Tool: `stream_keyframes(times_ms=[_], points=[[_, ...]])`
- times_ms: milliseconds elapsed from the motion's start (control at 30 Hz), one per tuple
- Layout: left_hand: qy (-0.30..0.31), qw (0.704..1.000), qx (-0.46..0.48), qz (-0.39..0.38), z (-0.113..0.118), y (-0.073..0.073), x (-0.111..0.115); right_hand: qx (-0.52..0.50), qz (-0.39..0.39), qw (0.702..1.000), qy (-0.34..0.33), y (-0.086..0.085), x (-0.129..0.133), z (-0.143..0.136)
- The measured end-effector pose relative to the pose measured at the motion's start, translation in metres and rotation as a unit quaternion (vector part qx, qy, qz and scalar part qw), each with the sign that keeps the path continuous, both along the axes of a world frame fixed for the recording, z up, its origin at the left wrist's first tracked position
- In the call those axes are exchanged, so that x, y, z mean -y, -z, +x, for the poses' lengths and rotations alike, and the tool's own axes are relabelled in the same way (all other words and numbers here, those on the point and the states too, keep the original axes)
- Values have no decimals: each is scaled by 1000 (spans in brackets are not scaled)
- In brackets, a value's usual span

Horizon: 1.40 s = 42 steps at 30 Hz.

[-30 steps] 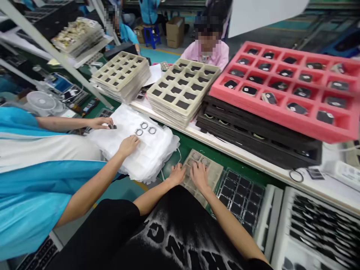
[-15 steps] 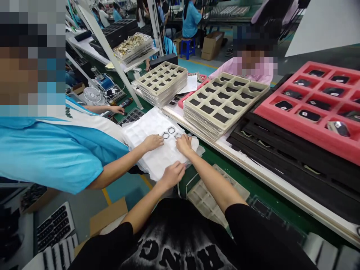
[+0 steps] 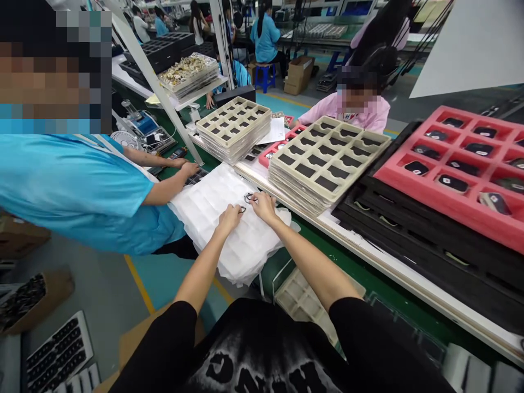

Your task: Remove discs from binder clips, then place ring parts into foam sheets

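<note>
White sheeting with a quilted look lies stacked in front of me. My left hand is closed over it, pinching a dark ring-shaped part at its fingertips. Just to the right and a little farther off, my right hand grips one or more similar dark rings between thumb and fingers. The rings are thin and small; I cannot tell how many sit in the right hand.
A co-worker in blue stands close on the left, hands over a dark tray. Beige compartment trays are stacked beyond the sheeting. A red foam tray holds dark parts on the right. Another beige tray lies below the bench edge.
The co-worker's hand has withdrawn left from the rings. My left hand has moved forward and up to a ring. Rings that lay on the sheeting are now at my fingers.
</note>
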<state>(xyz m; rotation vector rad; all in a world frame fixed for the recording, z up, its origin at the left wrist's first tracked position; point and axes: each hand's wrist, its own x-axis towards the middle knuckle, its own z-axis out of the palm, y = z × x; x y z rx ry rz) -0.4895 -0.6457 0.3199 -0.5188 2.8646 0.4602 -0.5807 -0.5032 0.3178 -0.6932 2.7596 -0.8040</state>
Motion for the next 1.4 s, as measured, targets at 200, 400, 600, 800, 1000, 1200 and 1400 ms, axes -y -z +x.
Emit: stream_keyframes(times_ms=[200,400,600,800,1000,1200,1400], points=[[-10,987,-156,45,35,-14,6,28,27,999,-17,17,27,-4],[-23,929,-327,170,93,-41,-29,70,-33,997,-3,1,5,-5],[75,940,-230,241,130,-20,-102,44,-195,978,62,38,-131,70],[312,936,29,162,133,69,-195,130,35,956,259,107,-286,223],[383,913,115,80,102,130,-259,155,109,956,223,141,-312,243],[374,915,147,44,92,153,-260,165,139,950,226,150,-306,238],[381,912,144,45,106,154,-246,152,137,959,198,148,-303,261]])
